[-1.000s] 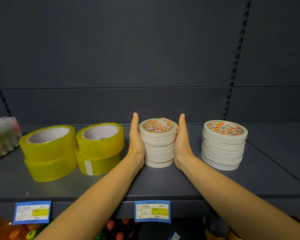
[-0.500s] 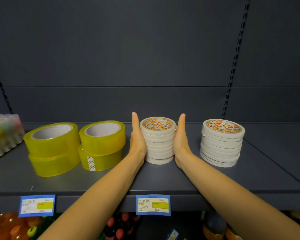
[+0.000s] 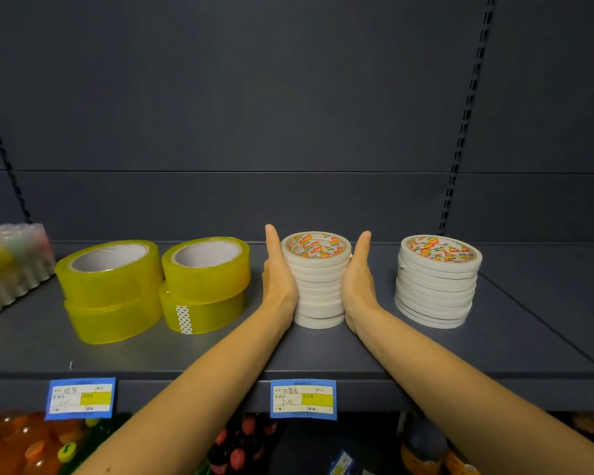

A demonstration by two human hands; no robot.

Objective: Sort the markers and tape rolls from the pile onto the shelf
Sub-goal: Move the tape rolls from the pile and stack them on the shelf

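Both flat palms, left hand (image 3: pixel 277 279) and right hand (image 3: pixel 356 279), press the white tape stack (image 3: pixel 318 286) at centre frame. The thin, light rolls look liable to slide apart, so squeeze low on its sides.

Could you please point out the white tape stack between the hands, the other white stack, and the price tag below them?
Held white tape stack (image 3: pixel 318 305): head view, front side.
Free white tape stack (image 3: pixel 438 286): head view, side.
Price tag (image 3: pixel 303 399): head view, centre.

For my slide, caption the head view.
Both hands press flat against a stack of white tape rolls on the shelf.
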